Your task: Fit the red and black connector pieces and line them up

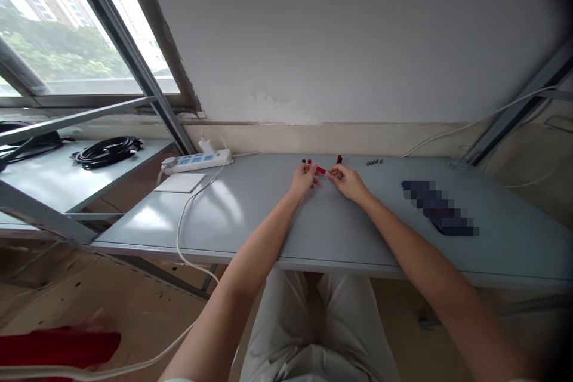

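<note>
Pinching a red piece [320,171] between thumb and fingertips, my left hand [305,179] is nearly closing around it. My right hand [351,184] is curling just beside it, fingertips close together; whether they are gripping anything, I cannot tell. The handling is looking partway to me: one piece is being held up, while others are lying loose, and I cannot tell whether any are joined.

Just beyond my left fingers, a small black piece [303,161] and a small red one [309,162] are sitting; a black-and-red piece [339,159] is showing just behind my right fingers. These are crowding my fingertips most. Farther right, small dark pieces [374,162] are lying in a row on the grey table [331,239], and nearer my right forearm a pixelated dark object [441,209] is resting.

Well to the left, a white cable [181,221] is trailing past a white flat square [180,182] and a power strip [197,161], not blocking my fingers.
</note>
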Motion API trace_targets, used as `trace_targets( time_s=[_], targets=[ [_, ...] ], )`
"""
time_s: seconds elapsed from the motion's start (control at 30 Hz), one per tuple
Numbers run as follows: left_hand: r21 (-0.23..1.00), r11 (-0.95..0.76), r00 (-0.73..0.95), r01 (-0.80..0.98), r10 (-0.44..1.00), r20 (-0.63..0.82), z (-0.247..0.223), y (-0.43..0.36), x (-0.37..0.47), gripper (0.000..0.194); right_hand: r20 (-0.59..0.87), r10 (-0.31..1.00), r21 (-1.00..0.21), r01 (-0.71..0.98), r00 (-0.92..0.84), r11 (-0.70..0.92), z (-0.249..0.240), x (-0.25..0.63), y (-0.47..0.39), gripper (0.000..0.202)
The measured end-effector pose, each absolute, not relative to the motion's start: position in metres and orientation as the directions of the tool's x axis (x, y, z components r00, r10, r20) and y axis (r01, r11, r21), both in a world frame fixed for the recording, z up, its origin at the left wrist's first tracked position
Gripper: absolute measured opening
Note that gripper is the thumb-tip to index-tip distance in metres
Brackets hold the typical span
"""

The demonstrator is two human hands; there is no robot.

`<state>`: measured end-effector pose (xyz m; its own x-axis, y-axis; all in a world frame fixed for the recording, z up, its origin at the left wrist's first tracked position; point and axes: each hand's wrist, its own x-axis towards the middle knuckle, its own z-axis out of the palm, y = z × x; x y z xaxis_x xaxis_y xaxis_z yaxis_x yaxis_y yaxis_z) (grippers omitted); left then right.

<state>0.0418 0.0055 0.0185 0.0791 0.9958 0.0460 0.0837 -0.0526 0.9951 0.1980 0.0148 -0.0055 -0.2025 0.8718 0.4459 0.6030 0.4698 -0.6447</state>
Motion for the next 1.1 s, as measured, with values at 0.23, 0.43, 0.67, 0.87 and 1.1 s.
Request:
trace_targets(
  time_s=[0.23, 0.43, 0.67, 0.87, 1.1],
  targets=[
    [0.988, -0.061, 0.185, 0.143, 0.982, 0.034, 0.023, 0.001, 0.042, 0.014, 0.431, 0.873, -0.625, 0.621, -0.230, 0.472, -0.004, 0.198, 0.011, 0.019],
    [0.978, -0.083, 0.149, 0.190, 0.987, 0.055, 0.019, 0.003, 0.042, 0.016, 0.452, 0.849, -0.540, 0.673, -0.274, 0.505, -0.007, 0.199, 0.013, 0.019],
    [0.986, -0.097, 0.093, 0.135, 0.992, 0.085, 0.014, 0.009, 0.040, 0.019, 0.465, 0.820, -0.293, 0.815, -0.335, 0.499, -0.003, 0.199, 0.008, 0.018],
    [0.949, -0.175, 0.074, 0.263, 0.984, 0.161, 0.011, 0.011, 0.040, 0.020, 0.387, 0.908, -0.262, 0.925, -0.160, 0.275, -0.003, 0.205, 0.013, 0.015],
    [0.681, -0.335, 0.160, 0.651, 0.938, 0.309, 0.005, -0.001, 0.049, 0.011, 0.266, 0.955, -0.406, 0.914, 0.130, -0.011, -0.005, 0.233, 0.040, 0.013]
  ],
)
